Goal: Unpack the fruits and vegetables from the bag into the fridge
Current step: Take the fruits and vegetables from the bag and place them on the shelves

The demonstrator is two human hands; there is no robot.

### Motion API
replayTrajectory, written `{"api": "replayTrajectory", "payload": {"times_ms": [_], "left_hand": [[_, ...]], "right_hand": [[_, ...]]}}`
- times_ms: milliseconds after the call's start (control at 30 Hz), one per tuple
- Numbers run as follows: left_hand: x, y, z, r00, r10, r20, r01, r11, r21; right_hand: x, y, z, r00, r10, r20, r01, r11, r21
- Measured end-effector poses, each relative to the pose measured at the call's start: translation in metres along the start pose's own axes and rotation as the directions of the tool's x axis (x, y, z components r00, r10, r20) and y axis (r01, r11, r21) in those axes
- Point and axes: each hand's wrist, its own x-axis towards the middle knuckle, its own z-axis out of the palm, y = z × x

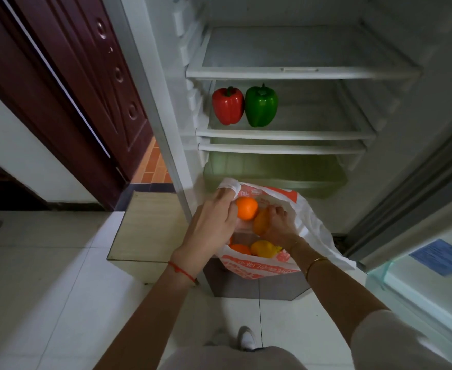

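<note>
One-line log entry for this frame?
left hand: holds bag handle | right hand: grips orange in bag | shelf: red pepper, green pepper

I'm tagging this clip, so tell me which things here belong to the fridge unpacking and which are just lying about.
Part of the job:
- white and orange plastic bag
- round orange fruit, gripped by left hand
- second orange fruit, gripped by right hand
- yellow fruit in bag
- red bell pepper, green bell pepper, shelved
- white fridge shelf

Just lying about:
- dark red wooden door
- blue sticker

one head-worn wide-angle view looks forward and steeply down, close above the bag (307, 209), into the open fridge (299, 73).
</note>
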Motion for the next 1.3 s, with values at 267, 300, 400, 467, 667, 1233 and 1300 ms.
{"api": "replayTrajectory", "payload": {"times_ms": [267, 300, 400, 467, 667, 1233, 1300], "left_hand": [[0.016, 0.001, -0.006, 0.998, 0.007, 0.055, -0.006, 1.000, -0.019], [0.019, 0.001, -0.006, 0.998, 0.008, 0.055, -0.007, 1.000, -0.010], [0.026, 0.000, -0.003, 0.998, 0.023, 0.062, -0.023, 1.000, -0.001], [0.031, 0.001, -0.002, 0.997, 0.018, 0.071, -0.016, 1.000, -0.026], [0.045, 0.006, 0.000, 0.999, 0.028, 0.044, -0.024, 0.996, -0.084], [0.051, -0.001, 0.002, 0.998, -0.042, 0.038, 0.050, 0.964, -0.261], [0.050, -0.002, 0.003, 0.998, -0.048, 0.028, 0.054, 0.963, -0.263]], "right_hand": [[-0.016, 0.002, -0.053, 0.983, -0.184, -0.013, 0.171, 0.885, 0.434], [-0.020, 0.000, -0.064, 0.980, -0.195, -0.040, 0.191, 0.864, 0.466], [-0.035, -0.006, -0.098, 0.961, -0.249, -0.118, 0.270, 0.770, 0.578], [-0.043, -0.010, -0.120, 0.948, -0.281, -0.148, 0.308, 0.701, 0.643], [-0.041, -0.022, -0.186, 0.874, -0.189, -0.447, 0.461, 0.613, 0.642], [0.060, -0.026, -0.221, 0.908, -0.142, -0.395, 0.312, 0.858, 0.408], [0.062, -0.025, -0.219, 0.909, -0.129, -0.397, 0.302, 0.861, 0.410]]}}
